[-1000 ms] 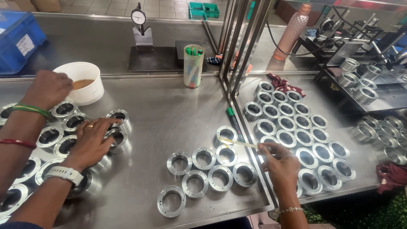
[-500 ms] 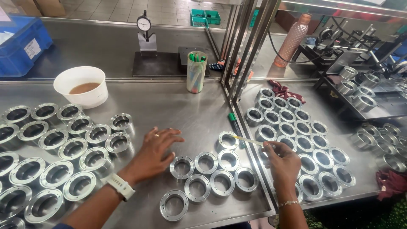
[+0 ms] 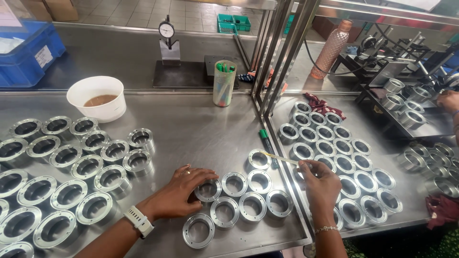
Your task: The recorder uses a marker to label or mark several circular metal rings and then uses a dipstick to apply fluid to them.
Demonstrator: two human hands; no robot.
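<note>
My left hand (image 3: 184, 190) rests on the steel table (image 3: 191, 129), its fingers touching a metal ring (image 3: 208, 190) at the left edge of a small cluster of several rings (image 3: 248, 196). A white watch sits on that wrist. My right hand (image 3: 320, 184) holds a thin stick (image 3: 279, 158) whose tip reaches a ring (image 3: 259, 159) at the top of the cluster. One ring (image 3: 198, 231) lies alone near the front edge.
Many metal rings (image 3: 62, 177) cover the table's left part, and more rings (image 3: 344, 157) fill the bench beyond the upright frame (image 3: 275, 71). A white bowl of brown liquid (image 3: 97, 98), a cup of pens (image 3: 224, 82), a dial gauge (image 3: 167, 38), a blue crate (image 3: 26, 52). Another person's hand (image 3: 449, 100) far right.
My left hand moved from the ring group on the left across to the small cluster in the middle. The second arm with bangles at far left is out of view. My right hand barely moved.
</note>
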